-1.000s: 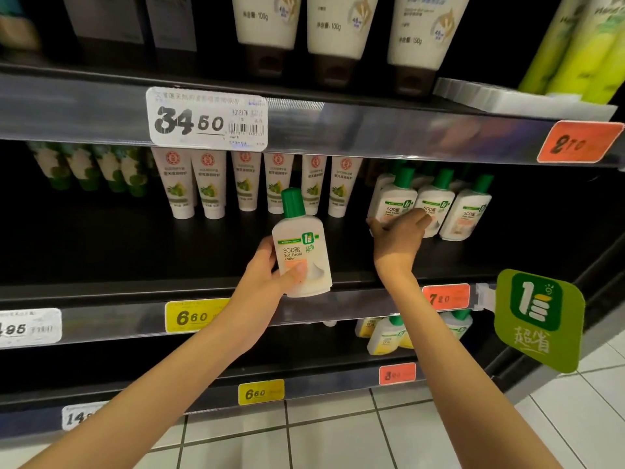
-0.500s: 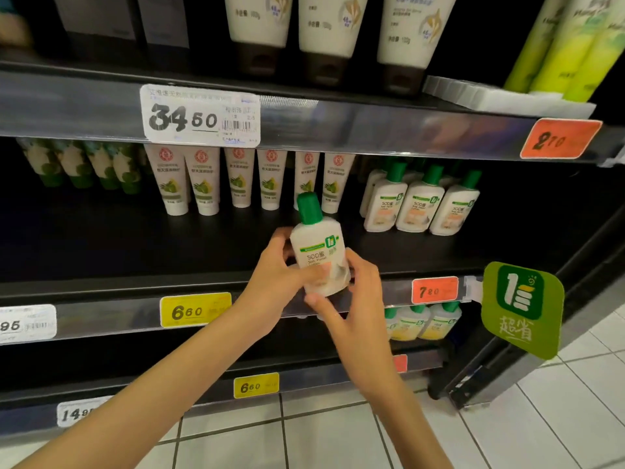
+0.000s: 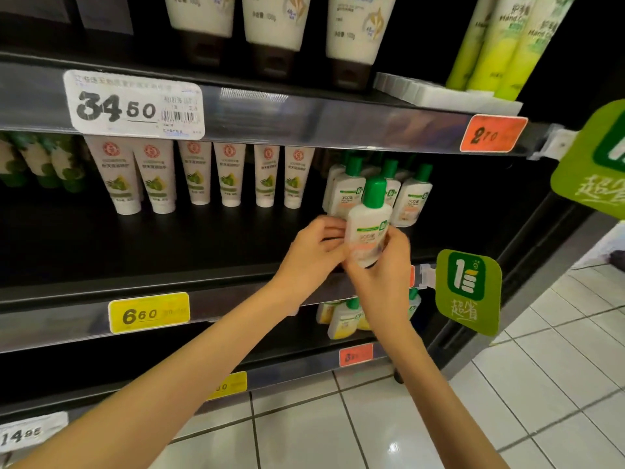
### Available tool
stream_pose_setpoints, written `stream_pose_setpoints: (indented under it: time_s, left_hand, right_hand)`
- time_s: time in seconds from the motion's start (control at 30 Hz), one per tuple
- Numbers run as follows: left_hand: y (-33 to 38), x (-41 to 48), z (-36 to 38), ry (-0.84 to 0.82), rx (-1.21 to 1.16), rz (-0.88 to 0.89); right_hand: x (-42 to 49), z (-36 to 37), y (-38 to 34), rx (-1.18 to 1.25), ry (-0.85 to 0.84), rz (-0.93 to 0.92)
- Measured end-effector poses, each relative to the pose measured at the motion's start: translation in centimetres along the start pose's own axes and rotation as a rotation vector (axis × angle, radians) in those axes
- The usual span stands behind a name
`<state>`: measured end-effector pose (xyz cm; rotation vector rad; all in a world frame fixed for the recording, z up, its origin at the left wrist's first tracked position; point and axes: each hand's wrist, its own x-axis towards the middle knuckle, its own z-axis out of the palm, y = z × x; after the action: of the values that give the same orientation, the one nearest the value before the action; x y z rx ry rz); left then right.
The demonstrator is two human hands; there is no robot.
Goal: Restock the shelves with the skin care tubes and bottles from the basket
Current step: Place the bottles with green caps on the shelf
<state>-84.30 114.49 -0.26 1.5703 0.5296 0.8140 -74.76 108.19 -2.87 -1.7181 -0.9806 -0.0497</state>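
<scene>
Gripping the bottle [image 3: 370, 228] cap-up in left hand [image 3: 311, 253] and right hand [image 3: 384, 269], we hold its label outward, probably to match the shelved bottles [image 3: 411, 201].

Bottle [image 3: 368, 225] now farther right, before the matching bottles [image 3: 411, 201]

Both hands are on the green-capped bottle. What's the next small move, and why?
Probably set the green-capped bottle down upright on the middle shelf, just ahead of the matching bottles. The left hand and right hand grip it near the shelf's front edge, and bare shelf shows in front of that row.
</scene>
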Motion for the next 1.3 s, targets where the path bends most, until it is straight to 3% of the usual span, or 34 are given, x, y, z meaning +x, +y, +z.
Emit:
stream_pose_setpoints:
  time_s: [0.2, 0.37, 0.6, 0.8, 0.93, 1.0, 1.1, 1.3]
  left_hand:
    - [-0.8, -0.6, -2.0, 0.164, 0.041, -0.012]
    - [-1.0, -0.6, -2.3, 0.149, 0.052, -0.04]
    - [-1.4, -0.9, -2.1, 0.141, 0.039, -0.078]
    - [-0.6, -1.9, -3.1, 0.155, 0.013, -0.093]
    - [0.3, -5.8, -5.5, 0.207, 0.05, -0.073]
    - [0.4, -9.9, -8.1, 0.258, 0.094, -0.072]
    - [0.5, -17.6, -13.6, 0.363, 0.223, -0.102]
    - [3.8, -33.5, -25.7, 0.802, 0.406, -0.192]
  right_hand:
    - [7.0, -1.4, 3.9, -0.17, 0.211, 0.293]
    - [8.8, -1.3, 5.9, -0.202, 0.294, 0.361]
    - [9.2, -0.6, 7.1, -0.168, 0.331, 0.324]
    - [7.3, -0.4, 4.9, -0.119, 0.238, 0.404]
    - [-0.1, 1.3, 1.6, -0.074, 0.192, 0.163]
    - [-5.1, 3.3, -1.2, 0.127, -0.01, 0.086]
    - [-11.8, 7.6, -6.8, 0.317, -0.479, 0.023]
    - [-22.3, 15.5, -19.2, 0.5, -1.132, -0.202]
